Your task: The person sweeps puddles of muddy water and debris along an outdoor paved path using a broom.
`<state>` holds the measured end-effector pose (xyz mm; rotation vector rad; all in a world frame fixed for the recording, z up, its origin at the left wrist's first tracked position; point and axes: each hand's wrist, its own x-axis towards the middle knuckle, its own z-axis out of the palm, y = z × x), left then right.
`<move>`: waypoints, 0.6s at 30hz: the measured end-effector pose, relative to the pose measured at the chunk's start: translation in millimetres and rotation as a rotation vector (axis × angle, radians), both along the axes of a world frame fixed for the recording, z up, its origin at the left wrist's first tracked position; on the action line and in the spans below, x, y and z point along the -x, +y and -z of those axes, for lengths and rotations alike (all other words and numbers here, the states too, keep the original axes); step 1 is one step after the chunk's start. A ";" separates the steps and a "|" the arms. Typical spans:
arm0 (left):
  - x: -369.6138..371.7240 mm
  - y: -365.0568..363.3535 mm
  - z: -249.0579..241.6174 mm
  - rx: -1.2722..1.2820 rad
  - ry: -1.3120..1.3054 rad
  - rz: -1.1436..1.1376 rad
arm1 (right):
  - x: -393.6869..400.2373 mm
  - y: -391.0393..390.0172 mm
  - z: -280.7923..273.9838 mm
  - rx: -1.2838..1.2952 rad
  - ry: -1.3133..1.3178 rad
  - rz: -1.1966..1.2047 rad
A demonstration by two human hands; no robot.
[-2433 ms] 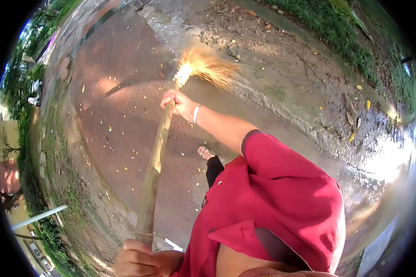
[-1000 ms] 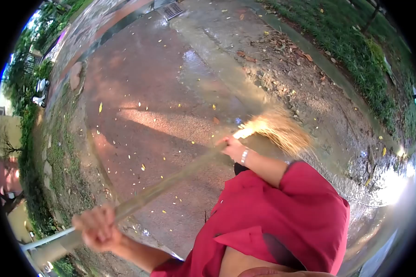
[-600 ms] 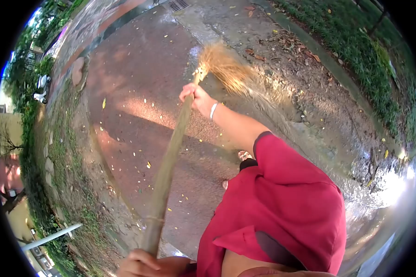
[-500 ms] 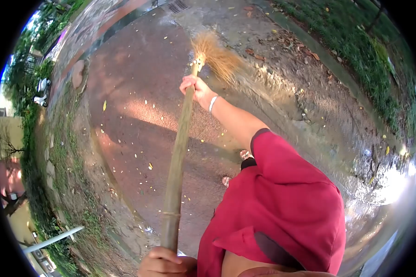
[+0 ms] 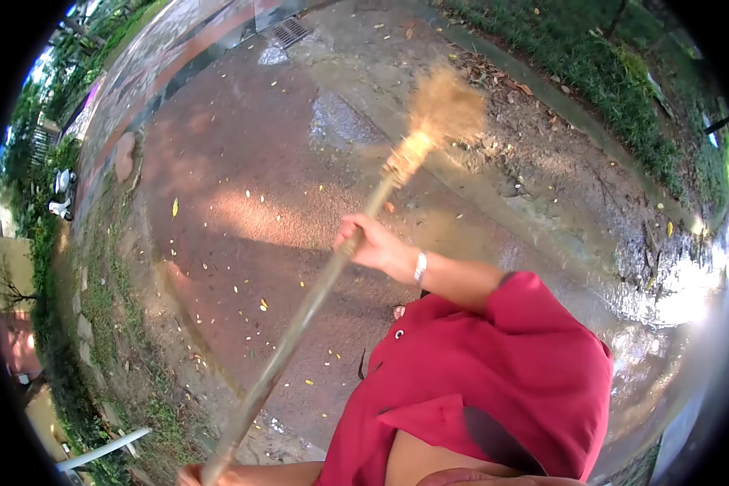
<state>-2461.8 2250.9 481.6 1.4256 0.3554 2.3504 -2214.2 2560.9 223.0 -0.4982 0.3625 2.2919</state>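
A long-handled broom (image 5: 287,340) slants across the view, its pole running from the lower left to a straw head at the upper right. The bristles (image 5: 447,109) are blurred by motion and overlap the edge of the dirt strip. My right hand (image 5: 377,245), with a pale band at the wrist, is wrapped round the upper part of the pole. Low at the left, my left hand (image 5: 196,475) grips the pole's near end, partly cut off by the frame. Under the broom lies reddish pavement (image 5: 243,146) with scattered small leaves.
Wet mud and dead leaves (image 5: 506,81) border a kerb with grass (image 5: 575,65) beyond. A drain grate (image 5: 290,32) lies at the top. Glaring puddled ground (image 5: 680,300) is at the right. A parked white scooter (image 5: 61,194) stands far left, near a stone (image 5: 125,155).
The broom head has swung right, and the pole now slants more. My right hand has moved down and slightly right; my left hand has moved left and lower.
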 end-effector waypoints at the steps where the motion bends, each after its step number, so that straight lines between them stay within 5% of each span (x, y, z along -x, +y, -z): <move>1: 28.9 -2.5 17.8 0.017 0.005 0.096 | -12.7 -19.0 15.5 0.029 -0.031 0.013; 3: 67.2 6.5 46.6 0.125 -0.158 0.121 | -46.8 -49.9 42.5 0.176 -0.099 0.051; 4: 82.2 21.7 72.1 0.238 -0.123 -0.073 | -68.1 -62.0 52.2 0.294 -0.138 0.076; 5: 129.4 17.3 114.0 0.375 -0.133 0.188 | -89.5 -71.7 62.3 0.355 -0.232 0.139; 7: 80.8 102.0 153.7 0.438 -0.049 0.203 | -145.5 -89.6 111.0 0.404 -0.264 0.230; 8: 39.4 139.4 152.5 0.528 -0.274 0.376 | -168.8 -95.3 96.9 0.347 -0.340 0.284; 9: -2.0 176.8 151.3 0.598 -0.543 0.523 | -209.3 -102.0 148.6 0.388 -0.267 0.406; 11: -76.9 232.5 167.8 0.751 -0.576 0.616 | -266.6 -111.9 157.7 0.384 -0.484 0.564; 13: -139.2 271.8 200.0 0.860 -0.474 0.826 | -334.6 -136.7 199.9 0.416 -0.450 0.679; 16: -239.9 287.7 228.0 1.100 -0.309 1.041 | -377.6 -153.7 214.8 0.562 -0.749 0.731; 17: -265.4 285.0 230.6 1.099 -0.185 1.102 | -414.9 -167.9 263.2 0.556 -0.483 0.861; 18: -282.2 282.3 250.5 1.039 0.064 1.091 | -425.4 -182.2 271.5 0.555 -0.501 0.888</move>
